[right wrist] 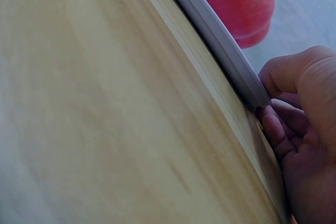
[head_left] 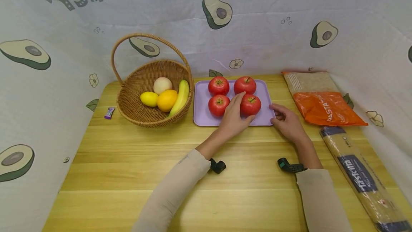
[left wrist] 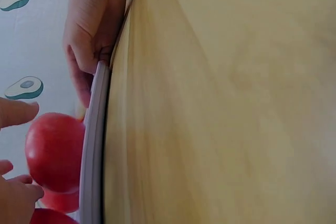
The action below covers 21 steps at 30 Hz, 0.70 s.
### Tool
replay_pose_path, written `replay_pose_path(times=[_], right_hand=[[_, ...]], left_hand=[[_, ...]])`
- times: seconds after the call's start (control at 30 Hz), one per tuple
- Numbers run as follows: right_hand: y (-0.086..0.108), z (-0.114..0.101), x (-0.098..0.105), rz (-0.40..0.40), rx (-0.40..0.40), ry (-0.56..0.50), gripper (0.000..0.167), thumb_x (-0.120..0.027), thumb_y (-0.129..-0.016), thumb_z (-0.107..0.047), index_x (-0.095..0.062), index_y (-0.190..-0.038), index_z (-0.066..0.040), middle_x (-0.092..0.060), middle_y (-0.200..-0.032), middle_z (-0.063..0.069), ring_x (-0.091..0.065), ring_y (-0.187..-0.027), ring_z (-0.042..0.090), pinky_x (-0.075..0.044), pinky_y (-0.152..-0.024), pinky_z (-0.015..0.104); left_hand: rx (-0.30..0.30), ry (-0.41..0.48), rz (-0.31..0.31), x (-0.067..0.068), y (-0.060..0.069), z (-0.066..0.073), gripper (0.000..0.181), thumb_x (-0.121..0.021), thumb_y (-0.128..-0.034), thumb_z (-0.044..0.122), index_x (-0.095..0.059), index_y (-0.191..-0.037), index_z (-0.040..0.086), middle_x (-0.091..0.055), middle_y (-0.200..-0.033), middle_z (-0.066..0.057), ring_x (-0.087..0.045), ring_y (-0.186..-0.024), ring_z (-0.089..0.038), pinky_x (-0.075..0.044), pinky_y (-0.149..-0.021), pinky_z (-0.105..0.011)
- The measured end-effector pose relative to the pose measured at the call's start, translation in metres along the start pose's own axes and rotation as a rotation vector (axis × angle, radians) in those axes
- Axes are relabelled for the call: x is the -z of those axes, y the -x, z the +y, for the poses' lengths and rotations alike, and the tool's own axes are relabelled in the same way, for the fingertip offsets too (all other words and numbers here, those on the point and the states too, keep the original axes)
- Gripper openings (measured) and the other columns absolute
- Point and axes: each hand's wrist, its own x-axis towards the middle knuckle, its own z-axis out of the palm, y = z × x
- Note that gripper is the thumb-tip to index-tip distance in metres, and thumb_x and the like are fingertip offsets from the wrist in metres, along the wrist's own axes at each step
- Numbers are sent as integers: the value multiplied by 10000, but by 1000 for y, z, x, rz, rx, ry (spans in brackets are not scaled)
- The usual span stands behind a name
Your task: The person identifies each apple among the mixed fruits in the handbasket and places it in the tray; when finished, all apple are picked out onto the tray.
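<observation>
A lilac tray (head_left: 202,115) holds several red apples, set two by two. Over its near edge reaches my left hand (head_left: 232,117), thumb and fingers spread around the front right apple (head_left: 251,105). In the left wrist view a gap shows between the thumb (left wrist: 18,113) and that apple (left wrist: 55,150); whether the fingers touch it is hard to tell. At the front left stands another apple (head_left: 218,106), just beside the back of this hand. My right hand (head_left: 288,122) pinches the tray's right edge near its front corner, fingers above and below the rim (right wrist: 252,90).
Left of the tray, a wicker basket (head_left: 135,115) holds a banana, an orange, a lemon and a pale round fruit. A small purple packet (head_left: 109,113) lies beside it. On the right are an orange pasta bag (head_left: 325,106) and a long spaghetti pack (head_left: 357,173).
</observation>
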Motion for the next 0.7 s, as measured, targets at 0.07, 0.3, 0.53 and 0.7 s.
replay_pose_path(times=[0.07,0.3,0.53,0.7], right_hand=[[0,0,0,-3,-3,-2,542,-622,-985,-98,-507,-1514,-59,-580,-1302,226,-509,-1041,270,-381,-785,21],[1,-1,0,-3,-8,-14,541,-625,-998,-115,-497,-1521,-61,-583,-1281,225,-518,-1031,273,-387,-775,15],[5,-7,1,-13,-23,-25,563,-619,-1029,-223,-454,-1547,-76,-590,-1358,262,-598,-1104,362,-457,-845,105],[6,-26,11,17,52,15,554,-602,-1043,-256,-454,-1529,-36,-522,-1478,277,-542,-1282,465,-479,-1072,560]], left_hand=[[-26,17,-11,6,4,-1,830,-796,-904,257,-341,-1586,126,-424,-1610,-44,-418,-1486,-204,-391,-1212,-399],[-116,70,-25,28,13,-4,732,-795,-909,309,-450,-1525,118,-556,-1504,-59,-562,-1358,-207,-484,-1122,-312],[-207,16,-17,64,33,-11,736,-791,-902,375,-472,-1527,155,-563,-1493,-46,-568,-1345,-194,-491,-1113,-316],[-290,-96,75,99,52,-12,655,-806,-887,384,-572,-1436,116,-611,-1447,-60,-578,-1346,-194,-471,-1143,-349]])
